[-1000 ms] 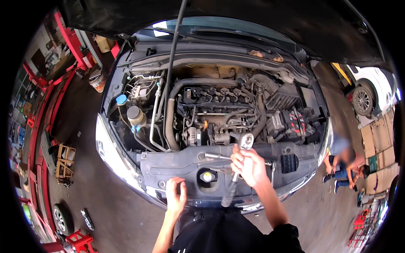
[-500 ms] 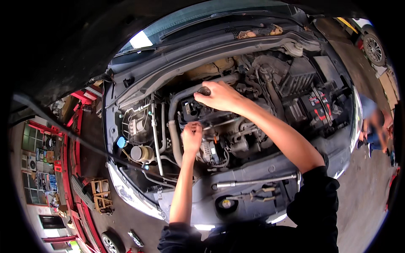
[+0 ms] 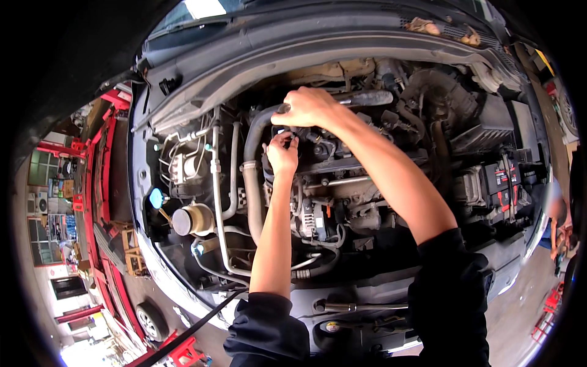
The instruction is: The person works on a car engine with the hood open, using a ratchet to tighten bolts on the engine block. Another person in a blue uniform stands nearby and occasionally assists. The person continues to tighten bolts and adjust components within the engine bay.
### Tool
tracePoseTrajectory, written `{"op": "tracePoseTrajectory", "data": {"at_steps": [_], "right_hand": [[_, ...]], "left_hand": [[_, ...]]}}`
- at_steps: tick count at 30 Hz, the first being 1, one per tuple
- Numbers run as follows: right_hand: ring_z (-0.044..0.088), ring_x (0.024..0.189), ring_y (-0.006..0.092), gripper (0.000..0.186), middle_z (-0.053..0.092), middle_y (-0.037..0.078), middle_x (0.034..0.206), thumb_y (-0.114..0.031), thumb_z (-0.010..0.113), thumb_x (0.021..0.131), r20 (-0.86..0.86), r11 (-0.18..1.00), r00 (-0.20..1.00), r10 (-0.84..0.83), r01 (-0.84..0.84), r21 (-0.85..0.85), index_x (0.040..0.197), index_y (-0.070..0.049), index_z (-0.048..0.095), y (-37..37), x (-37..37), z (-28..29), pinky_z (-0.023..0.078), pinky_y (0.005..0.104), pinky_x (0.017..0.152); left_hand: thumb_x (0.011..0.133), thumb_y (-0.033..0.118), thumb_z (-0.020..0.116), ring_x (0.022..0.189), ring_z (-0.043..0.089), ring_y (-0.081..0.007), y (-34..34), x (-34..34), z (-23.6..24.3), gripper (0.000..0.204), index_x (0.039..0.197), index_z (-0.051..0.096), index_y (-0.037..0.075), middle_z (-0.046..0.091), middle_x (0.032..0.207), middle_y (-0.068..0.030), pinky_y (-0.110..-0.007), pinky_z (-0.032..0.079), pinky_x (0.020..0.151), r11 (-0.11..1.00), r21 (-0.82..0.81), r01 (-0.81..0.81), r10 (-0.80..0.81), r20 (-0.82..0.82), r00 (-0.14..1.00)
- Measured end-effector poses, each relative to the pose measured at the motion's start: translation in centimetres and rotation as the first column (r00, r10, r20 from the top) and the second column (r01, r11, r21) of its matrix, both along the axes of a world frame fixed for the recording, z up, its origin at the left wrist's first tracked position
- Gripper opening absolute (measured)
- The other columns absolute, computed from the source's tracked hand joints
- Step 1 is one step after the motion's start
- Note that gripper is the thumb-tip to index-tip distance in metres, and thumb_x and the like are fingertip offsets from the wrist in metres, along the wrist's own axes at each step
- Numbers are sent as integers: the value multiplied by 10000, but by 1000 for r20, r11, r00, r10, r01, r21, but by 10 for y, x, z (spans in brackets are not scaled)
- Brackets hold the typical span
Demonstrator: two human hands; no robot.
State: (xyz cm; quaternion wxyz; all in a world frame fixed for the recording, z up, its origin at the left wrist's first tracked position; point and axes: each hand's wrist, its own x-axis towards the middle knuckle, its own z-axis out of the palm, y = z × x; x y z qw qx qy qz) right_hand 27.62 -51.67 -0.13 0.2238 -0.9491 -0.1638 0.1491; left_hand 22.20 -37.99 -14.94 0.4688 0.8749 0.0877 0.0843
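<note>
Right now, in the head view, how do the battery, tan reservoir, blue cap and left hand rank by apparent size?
1. Battery
2. Left hand and tan reservoir: they look too alike to rank
3. Blue cap

Soft light reaches the engine (image 3: 324,151) as glare flares off the windshield (image 3: 205,7) at eleven o'clock and burns out the edge at eight; shadow blackens ten, and fisheye distortion bows red rails (image 3: 100,165) at nine.

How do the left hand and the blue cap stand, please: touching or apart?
Apart. The head view shows the left hand well to the right of the blue cap, with a silver pipe visible between them.
</note>
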Motion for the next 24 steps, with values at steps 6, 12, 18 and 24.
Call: {"op": "tracePoseTrajectory", "data": {"at_steps": [6,12,18,24], "right_hand": [[649,740,391,576,669,221,771,-559,598,743,112,993,993,36,-48,103,794,8,684,3,9,-27,514,446,699],[637,650,390,533,646,211,679,-520,622,739,151,984,974,172,-178,27,730,11,672,8,17,-30,513,454,636],[644,694,399,453,652,216,703,-459,602,765,242,958,931,275,-286,10,747,-13,681,4,25,-37,522,460,663],[653,738,397,454,665,215,740,-456,593,768,198,945,924,328,-320,-73,797,-12,688,12,32,-36,525,461,696]], "left_hand": [[737,106,785,835,658,-241,0,-3,-3,285,981,690,-7,695,916,-138,-352,508,809,997,-42,-62,64,39,997],[738,110,783,829,663,-249,3,-3,1,294,990,692,-11,694,941,-147,-349,513,803,987,-145,-63,63,-6,998],[758,97,775,817,665,-175,-2,-10,5,312,1021,684,-43,712,888,-127,-299,499,811,995,-69,-75,80,67,995],[769,75,761,796,676,-173,-6,-14,6,310,1043,676,-44,716,875,-131,-308,508,795,991,-102,-90,99,89,991]]}}
